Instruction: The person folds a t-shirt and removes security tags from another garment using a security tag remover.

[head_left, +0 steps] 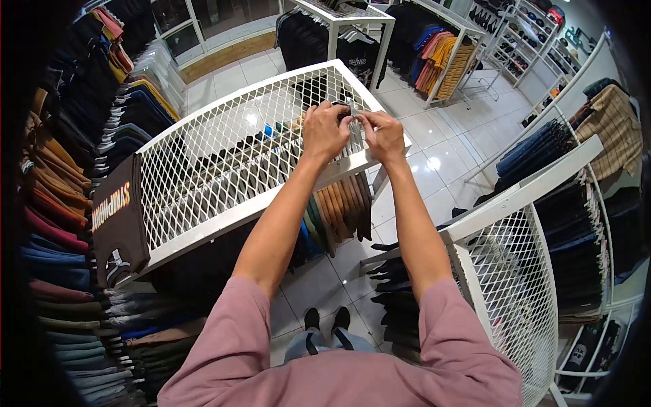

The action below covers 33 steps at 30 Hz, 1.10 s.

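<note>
Both my hands are together over the right end of a white mesh-topped rack. My left hand has its fingers curled round a small dark and silvery item, too small to make out. Close beside it, my right hand pinches at the same item from the right. Under the mesh hang brown and green garments on hangers. A folded dark T-shirt with colourful lettering lies over the left end of the rack top.
Packed clothes hang along the left. Another white mesh rack stands at the right, with jeans behind it. Further racks with black and yellow shirts stand at the back. White tiled floor shows between the racks.
</note>
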Motion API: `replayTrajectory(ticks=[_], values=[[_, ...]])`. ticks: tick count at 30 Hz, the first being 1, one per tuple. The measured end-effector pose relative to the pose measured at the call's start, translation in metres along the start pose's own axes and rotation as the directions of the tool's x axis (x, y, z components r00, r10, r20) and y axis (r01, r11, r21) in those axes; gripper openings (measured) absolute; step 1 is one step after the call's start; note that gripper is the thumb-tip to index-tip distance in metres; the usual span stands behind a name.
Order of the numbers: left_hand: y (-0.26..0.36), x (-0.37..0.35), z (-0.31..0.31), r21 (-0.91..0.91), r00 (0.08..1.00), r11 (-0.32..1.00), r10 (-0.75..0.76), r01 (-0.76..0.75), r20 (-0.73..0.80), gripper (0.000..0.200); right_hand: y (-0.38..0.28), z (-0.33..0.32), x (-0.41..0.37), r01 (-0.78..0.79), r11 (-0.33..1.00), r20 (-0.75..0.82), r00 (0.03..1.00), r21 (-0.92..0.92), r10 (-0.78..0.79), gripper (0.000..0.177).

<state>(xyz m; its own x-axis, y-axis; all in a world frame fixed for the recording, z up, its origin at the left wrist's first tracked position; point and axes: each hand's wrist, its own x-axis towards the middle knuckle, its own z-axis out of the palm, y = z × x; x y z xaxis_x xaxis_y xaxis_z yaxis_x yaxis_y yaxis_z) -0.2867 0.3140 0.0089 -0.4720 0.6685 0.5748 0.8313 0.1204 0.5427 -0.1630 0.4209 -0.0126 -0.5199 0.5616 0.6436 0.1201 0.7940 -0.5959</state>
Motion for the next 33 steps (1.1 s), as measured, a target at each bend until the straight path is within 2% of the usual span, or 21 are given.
replayTrajectory(ticks=[2,4,6,7,9,10,11,12,13,14,16,20,22,25,29,31,33], values=[[0.003,0.002,-0.002,0.028,1.000,1.000,0.007,-0.006,-0.019,0.025,-0.001,-0.004,0.003,0.123,0.985,-0.004,0.992,-0.123,-0.124,0.016],[0.007,0.002,-0.005,-0.083,0.982,0.979,-0.188,0.188,0.013,0.026,-0.008,-0.010,0.006,0.143,0.974,0.049,0.989,-0.177,-0.136,0.015],[0.007,0.005,-0.012,-0.110,0.977,0.971,-0.214,0.213,0.004,0.028,-0.007,-0.016,0.011,0.276,0.906,0.081,0.961,-0.319,-0.264,0.014],[0.006,0.007,-0.016,-0.143,0.980,0.970,-0.196,0.198,0.028,0.027,-0.004,-0.015,0.009,0.276,0.906,0.081,0.961,-0.320,-0.264,0.014],[0.006,0.009,-0.024,-0.197,0.981,0.962,-0.177,0.188,0.073,0.025,0.003,-0.010,0.003,0.108,0.961,-0.042,0.992,-0.256,-0.122,0.017],[0.007,0.008,-0.026,-0.196,0.982,0.963,-0.176,0.187,0.071,0.025,0.005,-0.008,0.003,0.109,0.961,-0.043,0.991,-0.255,-0.123,0.017],[0.008,0.005,-0.028,-0.189,0.990,0.974,-0.106,0.122,0.092,0.026,0.007,-0.004,0.003,-0.169,0.985,-0.072,0.983,0.030,0.171,0.020],[0.007,0.002,-0.029,-0.182,0.993,0.982,-0.036,0.057,0.112,0.027,0.011,0.000,0.004,-0.421,0.853,-0.015,0.894,0.309,0.447,0.024],[0.009,-0.001,-0.027,-0.166,0.996,0.985,-0.019,0.033,0.087,0.027,0.016,0.006,0.006,-0.395,0.791,0.026,0.901,0.467,0.434,0.029],[0.010,-0.005,-0.027,-0.166,0.996,0.986,-0.019,0.034,0.089,0.027,0.020,0.009,0.003,-0.397,0.790,0.026,0.900,0.467,0.436,0.029],[0.016,-0.009,-0.029,-0.069,0.996,0.998,0.019,-0.013,0.090,0.026,0.014,0.012,0.005,-0.366,0.680,0.048,0.898,0.636,0.438,0.029],[0.011,-0.013,-0.024,-0.067,0.998,0.997,0.037,-0.033,0.059,0.026,0.010,0.016,0.004,-0.338,0.703,0.004,0.903,0.625,0.430,0.028],[0.010,-0.014,-0.024,-0.064,0.997,0.997,0.045,-0.041,0.057,0.025,0.010,0.015,0.003,-0.319,0.821,-0.016,0.929,0.473,0.370,0.027],[0.010,-0.016,-0.022,-0.066,0.997,0.997,0.050,-0.046,0.057,0.026,0.005,0.016,0.000,-0.312,0.873,-0.077,0.928,0.374,0.365,0.026],[0.011,-0.017,-0.023,-0.060,0.997,0.997,0.045,-0.042,0.058,0.025,0.006,0.018,0.000,-0.265,0.871,-0.086,0.941,0.413,0.327,0.027],[0.011,-0.019,-0.020,-0.043,0.997,0.997,0.059,-0.058,0.040,0.026,-0.005,0.013,-0.001,-0.254,0.915,-0.072,0.954,0.313,0.290,0.027],[0.009,-0.020,-0.015,-0.026,0.997,0.997,0.073,-0.073,0.021,0.028,-0.004,0.014,-0.003,-0.276,0.910,-0.077,0.947,0.310,0.313,0.028]])
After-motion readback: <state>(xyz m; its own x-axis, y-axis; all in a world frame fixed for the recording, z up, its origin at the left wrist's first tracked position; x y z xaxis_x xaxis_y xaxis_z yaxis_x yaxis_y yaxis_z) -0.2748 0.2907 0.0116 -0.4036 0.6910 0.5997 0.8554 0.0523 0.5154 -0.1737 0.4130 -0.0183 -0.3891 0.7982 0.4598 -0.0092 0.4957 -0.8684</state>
